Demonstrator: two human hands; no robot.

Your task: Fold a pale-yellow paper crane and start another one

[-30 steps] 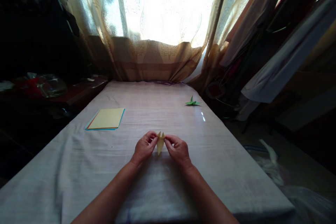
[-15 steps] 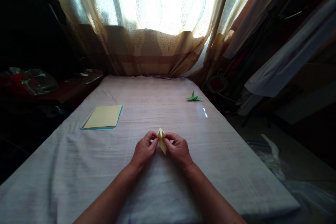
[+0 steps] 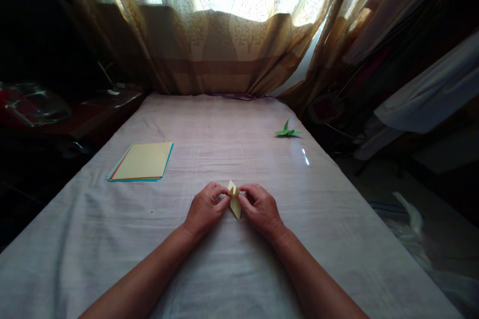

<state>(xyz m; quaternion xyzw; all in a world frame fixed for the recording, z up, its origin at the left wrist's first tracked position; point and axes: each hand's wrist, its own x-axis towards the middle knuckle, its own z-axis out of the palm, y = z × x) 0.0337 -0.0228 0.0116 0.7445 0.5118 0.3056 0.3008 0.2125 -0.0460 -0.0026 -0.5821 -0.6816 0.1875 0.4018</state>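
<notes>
A small folded piece of cream origami paper point(image 3: 235, 205) is held just above the cloth-covered table point(image 3: 224, 259). My left hand point(image 3: 207, 209) pinches its left side between thumb and forefinger. On the opposite side, my right hand point(image 3: 261, 209) grips it the same way. The paper comes to a point at the top and at the bottom, with small folded flaps between my fingertips. Part of its sides is hidden under the fingers.
Left of my hands lies a stack of square coloured paper point(image 3: 144, 161), cream on top. A green paper crane point(image 3: 288, 132) rests near the table's far right. Curtains point(image 3: 209, 45) hang behind the table, and clothes point(image 3: 430, 89) hang at the right.
The view has tilted down slightly and shifted. Between my fingertips the flaps of the cream paper look more spread, and both hands still pinch it.
</notes>
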